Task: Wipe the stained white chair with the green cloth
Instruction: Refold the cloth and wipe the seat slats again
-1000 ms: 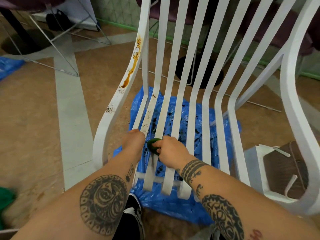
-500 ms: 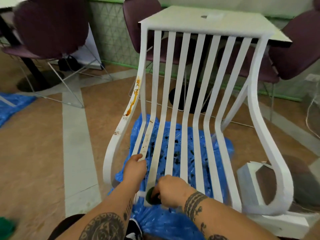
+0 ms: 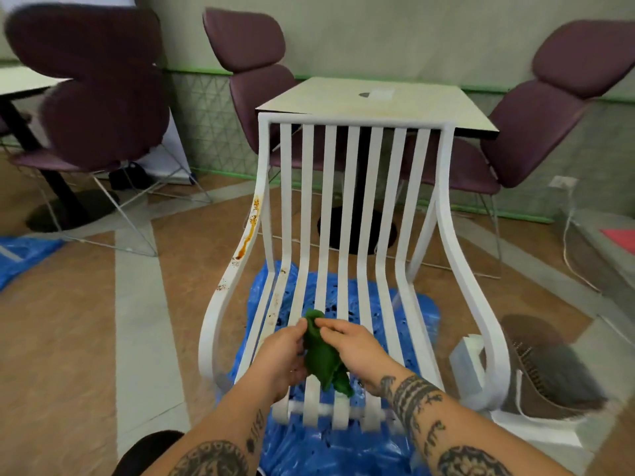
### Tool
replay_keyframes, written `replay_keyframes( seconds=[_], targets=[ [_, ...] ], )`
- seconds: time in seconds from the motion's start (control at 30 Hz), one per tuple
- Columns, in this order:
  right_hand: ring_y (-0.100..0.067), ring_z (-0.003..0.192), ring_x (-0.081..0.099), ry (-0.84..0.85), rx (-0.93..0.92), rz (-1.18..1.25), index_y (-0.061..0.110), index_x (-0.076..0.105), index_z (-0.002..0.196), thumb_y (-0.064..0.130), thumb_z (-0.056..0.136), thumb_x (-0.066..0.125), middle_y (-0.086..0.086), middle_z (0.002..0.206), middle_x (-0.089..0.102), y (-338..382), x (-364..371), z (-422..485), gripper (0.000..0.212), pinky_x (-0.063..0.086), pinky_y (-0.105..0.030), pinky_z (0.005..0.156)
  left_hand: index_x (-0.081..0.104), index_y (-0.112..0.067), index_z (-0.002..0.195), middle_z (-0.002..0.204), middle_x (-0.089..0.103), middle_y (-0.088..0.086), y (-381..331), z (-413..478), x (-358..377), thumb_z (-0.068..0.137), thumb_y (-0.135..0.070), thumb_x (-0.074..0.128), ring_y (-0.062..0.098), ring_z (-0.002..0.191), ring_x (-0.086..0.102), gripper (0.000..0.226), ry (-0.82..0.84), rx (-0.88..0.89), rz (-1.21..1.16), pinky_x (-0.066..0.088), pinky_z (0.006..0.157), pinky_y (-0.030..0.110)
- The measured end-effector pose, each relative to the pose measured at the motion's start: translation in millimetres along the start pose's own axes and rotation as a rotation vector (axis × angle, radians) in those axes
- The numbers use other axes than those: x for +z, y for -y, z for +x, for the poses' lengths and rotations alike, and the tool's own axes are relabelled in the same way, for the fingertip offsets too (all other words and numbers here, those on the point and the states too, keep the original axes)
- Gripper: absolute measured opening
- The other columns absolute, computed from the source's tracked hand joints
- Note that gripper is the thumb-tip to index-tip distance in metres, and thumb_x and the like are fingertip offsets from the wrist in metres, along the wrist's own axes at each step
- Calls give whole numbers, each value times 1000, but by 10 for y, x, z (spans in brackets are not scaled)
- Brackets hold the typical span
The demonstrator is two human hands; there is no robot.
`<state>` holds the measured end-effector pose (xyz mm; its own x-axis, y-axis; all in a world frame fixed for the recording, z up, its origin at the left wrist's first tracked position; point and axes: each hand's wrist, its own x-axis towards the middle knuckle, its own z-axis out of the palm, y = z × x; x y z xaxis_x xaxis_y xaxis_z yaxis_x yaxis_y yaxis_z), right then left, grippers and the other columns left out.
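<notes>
The white slatted chair (image 3: 458, 269) stands in front of me on a blue plastic sheet (image 3: 417, 317). Orange-brown stains (image 3: 250, 231) run down its left armrest, and dark specks dot the leftmost seat slats. The green cloth (image 3: 323, 359) hangs crumpled above the front of the seat. My left hand (image 3: 280, 355) and my right hand (image 3: 354, 350) both pinch the cloth at its top, one on each side.
A square pale table (image 3: 374, 108) stands right behind the chair, with purple chairs (image 3: 536, 132) around it and another (image 3: 99, 94) at far left. A white box holding a brown object (image 3: 543, 376) sits on the floor at right. A second blue sheet (image 3: 24, 255) lies far left.
My view has tilted up, showing the whole chair. The cloth was bunched in my right hand against a seat slat; both hands hold it above the seat, partly unfolded. My left hand left the slat.
</notes>
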<state>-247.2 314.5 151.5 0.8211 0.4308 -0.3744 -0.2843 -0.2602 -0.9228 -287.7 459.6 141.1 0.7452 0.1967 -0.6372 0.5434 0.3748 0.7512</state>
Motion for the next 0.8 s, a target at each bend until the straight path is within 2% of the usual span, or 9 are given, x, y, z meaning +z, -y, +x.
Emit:
replay_keyframes(
  seconds=[0.1,0.17,0.27,0.4,0.47,0.53,0.57,0.67,0.8],
  targets=[
    [-20,98,73,-70,-40,-15,27,59,133,25,101,62,-8,112,71,45,-73,-138,32,61,-31,84,68,-14,116,111,76,11,-71,-152,16,105,-35,51,31,101,72,29,18,60,45,58,78,41],
    [-21,95,74,-71,-21,71,27,51,134,28,97,68,-9,114,71,112,-125,-240,40,60,-30,75,68,-14,116,108,77,11,-130,-272,3,106,-35,49,32,103,73,30,41,87,56,58,88,46],
    [-18,104,71,-23,0,138,25,53,133,38,96,68,-2,121,69,240,-165,-359,42,60,-34,82,68,-17,117,107,78,10,-192,-397,-8,107,-36,46,31,106,72,31,83,136,103,51,103,55],
    [-17,110,69,12,-40,33,22,69,116,45,95,67,2,111,77,376,-182,-476,32,56,-44,96,70,-17,113,100,78,9,-281,-587,29,106,-39,50,27,95,73,31,118,227,190,60,88,48],
    [-16,100,71,-29,-74,-28,15,71,109,39,95,69,-2,105,77,462,-195,-544,28,57,-34,85,70,-14,108,94,78,10,-313,-678,33,104,-41,53,25,85,74,32,92,282,243,62,77,43],
    [-13,88,70,-80,-92,-52,10,71,106,36,95,69,-5,102,77,531,-217,-597,28,54,-21,69,72,-14,102,93,78,13,-331,-706,-2,102,-43,56,30,86,75,33,40,340,297,63,80,48],
    [-14,87,72,-87,-89,-26,9,71,104,36,95,69,-5,100,77,550,-232,-605,28,56,-22,71,73,-14,100,93,78,13,-345,-715,-24,101,-43,57,32,89,75,33,16,362,308,62,82,50],
    [-24,93,76,-72,-65,79,8,71,105,41,96,67,-7,98,79,628,-275,-675,35,59,-41,92,74,-13,99,93,77,16,-382,-787,-71,99,-42,61,36,91,75,32,-30,379,315,63,78,49],
    [-34,99,74,-21,59,229,10,66,117,47,99,60,-15,105,77,705,-266,-714,42,58,-53,91,74,-15,97,91,78,11,-391,-865,-66,97,-48,62,31,90,75,35,-35,417,430,62,84,49]
  ],
)
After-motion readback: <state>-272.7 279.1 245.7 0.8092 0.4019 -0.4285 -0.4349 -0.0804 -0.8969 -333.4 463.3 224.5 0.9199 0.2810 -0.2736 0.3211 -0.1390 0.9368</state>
